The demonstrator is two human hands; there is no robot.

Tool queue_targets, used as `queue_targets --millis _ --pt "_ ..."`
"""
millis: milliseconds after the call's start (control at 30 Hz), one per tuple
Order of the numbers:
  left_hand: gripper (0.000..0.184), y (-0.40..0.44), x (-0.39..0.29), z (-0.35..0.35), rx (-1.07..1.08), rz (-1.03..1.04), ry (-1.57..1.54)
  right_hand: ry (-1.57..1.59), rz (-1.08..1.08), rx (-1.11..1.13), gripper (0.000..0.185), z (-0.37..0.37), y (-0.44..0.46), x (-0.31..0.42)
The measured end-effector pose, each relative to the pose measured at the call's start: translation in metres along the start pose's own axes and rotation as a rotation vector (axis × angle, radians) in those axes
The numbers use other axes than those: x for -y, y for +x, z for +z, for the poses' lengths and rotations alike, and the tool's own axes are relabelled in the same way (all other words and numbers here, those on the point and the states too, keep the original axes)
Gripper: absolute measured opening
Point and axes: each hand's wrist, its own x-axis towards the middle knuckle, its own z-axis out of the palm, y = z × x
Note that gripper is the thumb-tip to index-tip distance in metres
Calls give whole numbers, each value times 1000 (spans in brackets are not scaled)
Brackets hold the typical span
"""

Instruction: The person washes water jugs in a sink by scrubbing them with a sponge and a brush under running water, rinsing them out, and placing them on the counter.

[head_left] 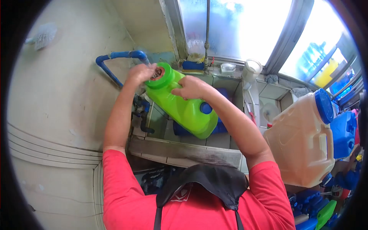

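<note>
A bright green plastic water jug (182, 111) lies tilted over the tiled sink, its wide round green cap (168, 78) pointing up and to the left. The cap bears an orange-red label with dark marks, and a small blue cap (206, 107) sits near the jug's lower end. My right hand (191, 88) is closed round the jug's handle by the neck. At the left edge of the big cap is my left hand (142, 73), smeared by motion, so its fingers cannot be made out. Just behind it ends a blue pipe (124, 55).
Something blue (180, 128) lies beneath the jug in the sink. The tiled sink ledge (184, 147) runs in front of me. To the right stand a large cloudy jug (301, 142) with a blue lid and a blue jug (343, 134). A white container (252, 69) stands by the window.
</note>
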Motion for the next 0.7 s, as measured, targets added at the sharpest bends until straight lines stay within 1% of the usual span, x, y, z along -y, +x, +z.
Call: queue_targets --millis 33,67,100,133,167,233,267,300,333,367,400,433,467,500,533,600,633,700 --pt "67 -3 2 -4 194 -131 -47 6 4 3 47 4 -1 -1" --pt "67 9 14 0 185 -130 -48 -28 -2 -29 48 3 4 0" --pt "69 24 36 16 68 152 -169 -55 -3 -52 49 6 5 0" --pt "74 25 43 19 -57 433 -289 -55 -7 -51 49 8 6 -2" --pt "74 28 47 23 -62 429 -286 -83 -31 -88 50 11 8 -3" --pt "89 6 29 25 -70 784 -72 -111 -59 -126 52 10 10 -4" --pt "96 -8 21 26 -11 693 -61 -123 -67 -86 53 8 11 -6" --pt "96 -11 16 22 -13 690 -61 -136 -74 -47 53 4 11 -3" --pt "98 -12 14 19 14 632 -105 -136 -77 -46 53 -2 12 0" --pt "100 -12 13 18 42 572 -150 -179 -70 15 51 -8 14 1" --pt "102 -6 15 21 6 569 -139 -220 -62 76 49 -15 12 8" --pt "102 -9 14 23 6 565 -137 -218 -65 77 49 -19 10 18" --pt "102 -10 12 26 -25 468 -181 -317 4 93 46 -23 10 31" --pt "102 -11 9 28 -59 372 -224 -416 73 107 49 -24 13 39" --pt "102 -8 10 35 -60 368 -221 -414 69 107 49 -19 17 42" --pt "101 2 14 51 -272 256 -162 -375 3 -177 68 -4 25 39" --pt "101 -3 11 51 -269 252 -161 -372 2 -172 68 4 33 31" --pt "101 -12 5 54 -352 177 -190 -234 -30 -108 102 10 45 25"
